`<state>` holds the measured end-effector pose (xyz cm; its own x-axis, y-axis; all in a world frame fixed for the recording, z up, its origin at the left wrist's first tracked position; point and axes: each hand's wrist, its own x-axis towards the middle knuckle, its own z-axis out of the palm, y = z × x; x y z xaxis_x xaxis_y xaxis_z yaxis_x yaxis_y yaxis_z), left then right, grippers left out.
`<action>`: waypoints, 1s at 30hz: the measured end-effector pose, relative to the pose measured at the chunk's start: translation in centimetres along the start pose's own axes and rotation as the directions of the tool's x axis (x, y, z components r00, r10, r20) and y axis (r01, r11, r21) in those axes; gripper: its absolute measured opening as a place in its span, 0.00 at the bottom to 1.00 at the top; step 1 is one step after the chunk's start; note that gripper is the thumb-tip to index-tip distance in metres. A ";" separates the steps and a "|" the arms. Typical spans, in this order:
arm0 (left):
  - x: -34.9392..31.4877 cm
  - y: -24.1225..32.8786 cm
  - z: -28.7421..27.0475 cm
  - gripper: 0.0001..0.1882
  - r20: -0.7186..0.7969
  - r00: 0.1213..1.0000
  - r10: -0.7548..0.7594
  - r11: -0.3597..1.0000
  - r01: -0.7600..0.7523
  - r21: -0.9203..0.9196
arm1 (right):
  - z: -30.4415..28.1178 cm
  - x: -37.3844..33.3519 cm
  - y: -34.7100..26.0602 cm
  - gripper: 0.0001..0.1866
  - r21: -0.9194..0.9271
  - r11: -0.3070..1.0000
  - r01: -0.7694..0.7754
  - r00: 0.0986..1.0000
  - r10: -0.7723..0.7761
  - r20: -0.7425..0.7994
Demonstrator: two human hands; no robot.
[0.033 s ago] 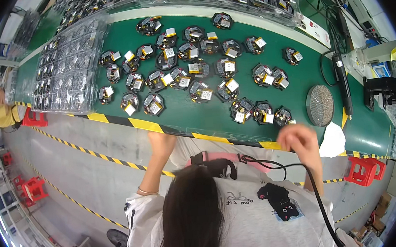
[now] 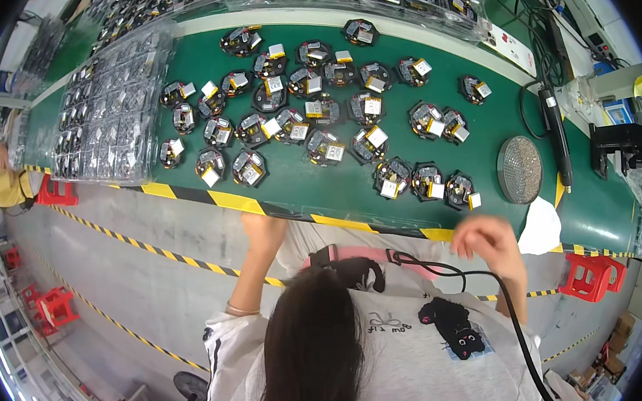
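My right hand (image 2: 488, 241) is over the yellow-black taped front edge of the green table, its fingers loosely bent with nothing visible in them. Just beyond it lies a round black circuit module with a silver battery pouch (image 2: 459, 190). Two similar modules (image 2: 427, 182) (image 2: 392, 179) sit to its left. My left hand (image 2: 263, 233) is at the table's front edge, its fingers hidden from sight. Several more round modules (image 2: 324, 148) are spread over the table, most with a silver, yellow-taped battery resting on or beside them. The nearest one to my left hand is a module (image 2: 249, 168) above the edge.
A round dish of small beads (image 2: 520, 170) and a white cloth or paper (image 2: 539, 227) are right of my right hand. Beyond them lies a black corded tool (image 2: 556, 138). Clear plastic trays of modules (image 2: 105, 128) stand at the left. Red stools (image 2: 591, 276) are on the floor.
My right hand has drawn back slightly toward me, away from the nearest module, which now shows more fully. My left hand has hardly moved.
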<state>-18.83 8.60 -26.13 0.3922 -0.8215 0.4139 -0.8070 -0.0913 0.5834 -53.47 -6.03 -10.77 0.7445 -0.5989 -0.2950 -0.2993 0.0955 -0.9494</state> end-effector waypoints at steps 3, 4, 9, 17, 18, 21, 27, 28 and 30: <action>-1.1 -0.1 2.9 0.15 -0.056 0.998 0.029 0.995 -0.023 0.095 | -1.4 -3.1 2.9 0.07 0.057 0.980 -0.191 0.948 0.169 0.270; -1.1 -0.2 3.6 0.15 -0.073 0.997 0.024 0.992 -0.015 0.126 | -1.3 -3.4 4.3 0.07 0.058 0.980 -0.188 0.948 0.166 0.271; -1.4 -0.1 2.5 0.17 0.298 0.953 -0.054 0.998 0.044 0.042 | 2.8 -1.5 13.3 0.06 -0.473 0.879 -0.057 0.995 0.010 -0.102; -2.2 3.1 -0.3 0.14 0.298 0.948 0.115 0.993 -0.104 -0.053 | 3.9 0.2 16.6 0.06 -0.657 0.753 0.034 0.989 -0.121 -0.088; -2.5 3.0 0.1 0.14 0.293 0.949 0.119 0.993 -0.109 -0.050 | 3.8 0.6 16.8 0.07 -0.633 0.773 0.038 0.973 -0.172 -0.152; -3.1 2.2 1.4 0.14 0.227 0.963 0.143 0.989 -0.147 -0.003 | 4.1 1.2 15.3 0.09 -0.551 0.819 0.160 0.971 -0.232 -0.063; -3.9 1.3 3.1 0.10 0.103 0.989 0.107 0.993 -0.100 -0.067 | 3.8 0.9 15.2 0.08 -0.427 0.889 0.163 0.974 -0.076 0.214; -3.9 1.3 3.2 0.09 0.098 0.992 0.075 0.993 -0.066 -0.093 | 3.8 0.9 15.2 0.08 -0.432 0.896 0.098 0.986 -0.028 0.166; -3.9 1.3 3.2 0.08 0.093 0.995 0.047 0.992 -0.036 -0.121 | 4.0 0.9 15.7 0.07 -0.434 0.900 0.031 0.993 0.020 0.113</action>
<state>-22.81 9.87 -29.26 0.3110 -0.8737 0.3741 -0.7613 0.0066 0.6483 -55.15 -1.89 -26.33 0.8011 -0.5033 -0.3240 -0.5052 -0.2781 -0.8170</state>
